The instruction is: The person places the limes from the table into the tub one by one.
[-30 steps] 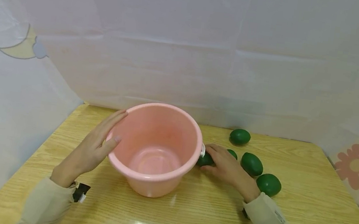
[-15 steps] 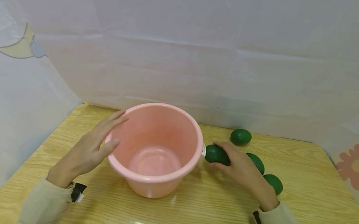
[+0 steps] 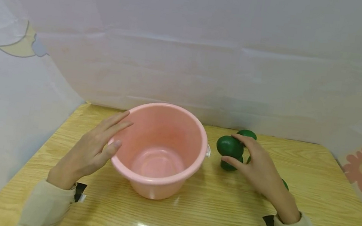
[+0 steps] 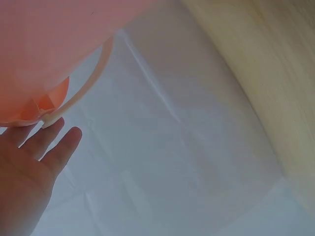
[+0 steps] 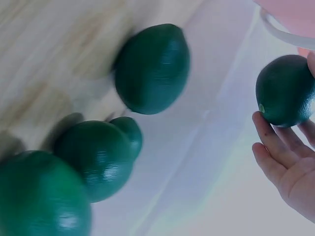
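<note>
A pink plastic bucket (image 3: 154,189) stands on the wooden table, tilted in appearance with its inside showing. At its left rim is my left hand (image 3: 90,147), fingers mostly straight and fingertips right at the edge. From the left wrist, those fingers (image 4: 59,150) reach up to the rim beside the bucket's handle (image 4: 91,81). To the right of the bucket, my right hand (image 3: 262,170) pinches a dark green lime (image 3: 229,146) between thumb and fingers. The right wrist view shows this lime (image 5: 283,91) raised, close to the bucket's handle (image 5: 288,38).
Another lime (image 3: 230,164) shows beneath the held one, and one more (image 3: 247,133) lies near the back edge. My right hand partly hides others, including a lime (image 3: 285,184) by the wrist. A printed cloth (image 3: 175,52) hangs behind the table (image 3: 181,222).
My right hand has drawn back to the right and upward with the lime, away from the bucket's side, covering other limes. My left hand stays at the rim, almost unmoved.
</note>
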The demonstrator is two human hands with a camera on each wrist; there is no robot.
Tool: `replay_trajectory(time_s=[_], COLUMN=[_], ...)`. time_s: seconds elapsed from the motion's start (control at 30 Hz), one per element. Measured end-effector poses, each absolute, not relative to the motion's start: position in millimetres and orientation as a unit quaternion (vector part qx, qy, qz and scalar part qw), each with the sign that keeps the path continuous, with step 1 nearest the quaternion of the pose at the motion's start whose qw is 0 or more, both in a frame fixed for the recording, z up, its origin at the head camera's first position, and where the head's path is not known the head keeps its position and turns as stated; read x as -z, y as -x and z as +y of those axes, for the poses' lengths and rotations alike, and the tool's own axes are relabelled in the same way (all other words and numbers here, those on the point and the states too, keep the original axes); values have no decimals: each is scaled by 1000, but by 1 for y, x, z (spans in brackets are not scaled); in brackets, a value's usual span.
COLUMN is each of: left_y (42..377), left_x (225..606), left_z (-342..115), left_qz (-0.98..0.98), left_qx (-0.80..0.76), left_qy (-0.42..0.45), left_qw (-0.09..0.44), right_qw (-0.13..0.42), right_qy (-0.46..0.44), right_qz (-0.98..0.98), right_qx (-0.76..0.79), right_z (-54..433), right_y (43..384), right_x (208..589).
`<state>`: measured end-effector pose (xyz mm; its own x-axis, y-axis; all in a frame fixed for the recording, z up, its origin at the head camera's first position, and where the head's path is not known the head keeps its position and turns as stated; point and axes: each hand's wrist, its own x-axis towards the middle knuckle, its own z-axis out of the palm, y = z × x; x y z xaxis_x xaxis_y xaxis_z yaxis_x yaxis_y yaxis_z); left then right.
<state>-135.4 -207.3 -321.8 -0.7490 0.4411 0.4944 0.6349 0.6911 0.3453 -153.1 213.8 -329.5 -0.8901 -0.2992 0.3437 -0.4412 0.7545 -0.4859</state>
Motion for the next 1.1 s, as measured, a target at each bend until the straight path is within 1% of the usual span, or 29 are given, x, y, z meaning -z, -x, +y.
replay_trajectory(time_s=[0.13,0.23,0.57,1.1], left_y=[135,136,136,136], left_x=[322,323,323,323], left_z=[-207,-206,-205,-205], left_qz=[-899,-895,-892,-892], left_qx=[254,257,263,266], left_qy=[300,302,303,302], left_qw=[196,203,208,204], right_qw=[158,170,178,211], right_qy=[-202,-203,-210,-226], right_qz=[-918,-914,-910,-902], right_qx=[-302,-308,-311,-300], right_z=[210,207,206,199], right_y=[148,146,144,145], right_x=[321,317,313,304])
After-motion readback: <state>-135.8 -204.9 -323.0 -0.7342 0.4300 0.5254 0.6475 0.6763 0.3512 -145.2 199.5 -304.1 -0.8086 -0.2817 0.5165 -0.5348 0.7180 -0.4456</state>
